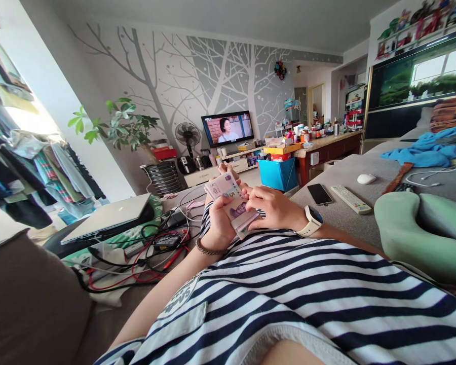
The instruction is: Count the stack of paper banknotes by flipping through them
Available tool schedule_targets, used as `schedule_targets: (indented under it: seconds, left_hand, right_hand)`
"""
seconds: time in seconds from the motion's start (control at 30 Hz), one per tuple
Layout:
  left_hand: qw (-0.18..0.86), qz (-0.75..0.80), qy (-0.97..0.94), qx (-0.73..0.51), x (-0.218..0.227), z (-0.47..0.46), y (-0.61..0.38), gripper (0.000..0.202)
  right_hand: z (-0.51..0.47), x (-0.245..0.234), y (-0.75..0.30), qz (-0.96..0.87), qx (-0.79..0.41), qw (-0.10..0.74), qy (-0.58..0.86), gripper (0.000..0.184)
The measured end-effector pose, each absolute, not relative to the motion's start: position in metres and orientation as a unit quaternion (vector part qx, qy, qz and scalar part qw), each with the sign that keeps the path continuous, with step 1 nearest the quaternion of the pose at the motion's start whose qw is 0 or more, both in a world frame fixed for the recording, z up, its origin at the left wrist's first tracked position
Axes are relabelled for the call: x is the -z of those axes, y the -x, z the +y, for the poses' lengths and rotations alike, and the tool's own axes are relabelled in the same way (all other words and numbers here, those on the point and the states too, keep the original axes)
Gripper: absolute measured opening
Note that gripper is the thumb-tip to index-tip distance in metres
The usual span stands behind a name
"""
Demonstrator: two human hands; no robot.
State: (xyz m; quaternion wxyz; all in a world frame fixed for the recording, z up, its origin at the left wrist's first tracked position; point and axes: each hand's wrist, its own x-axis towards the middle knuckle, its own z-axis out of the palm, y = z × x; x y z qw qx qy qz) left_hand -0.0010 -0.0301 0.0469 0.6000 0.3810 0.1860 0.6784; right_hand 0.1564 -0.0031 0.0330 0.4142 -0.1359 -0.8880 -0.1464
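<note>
A stack of purple banknotes [231,201] marked with a 5 is held above my lap, tilted, with its printed face toward me. My left hand [219,223] is closed round its left side, the thumb lying on the top note. On the right edge of the stack, the bent fingers of my right hand [274,205] press against the notes near their lower corner. Some right fingertips are hidden behind the notes. A striped shirt [296,279] lies below both hands.
On the sofa to the right are a phone [319,194], a remote control [350,199], a white mouse [366,179] and a green neck pillow [399,228]. To the left are a laptop [110,215] and tangled cables [152,258]. A blue box [276,175] stands ahead.
</note>
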Motion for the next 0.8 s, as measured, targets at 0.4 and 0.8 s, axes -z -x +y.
schedule_targets:
  seconds: [0.4, 0.8]
  left_hand:
    - [0.616, 0.198, -0.387, -0.657, -0.045, -0.023, 0.004, 0.033]
    - [0.636, 0.186, -0.373, -0.65, -0.047, -0.025, 0.003, 0.043]
  right_hand:
    - [0.005, -0.028, -0.154, -0.893, 0.154, 0.404, 0.126, 0.042]
    - [0.009, -0.029, -0.157, -0.897, 0.114, 0.411, 0.115, 0.038]
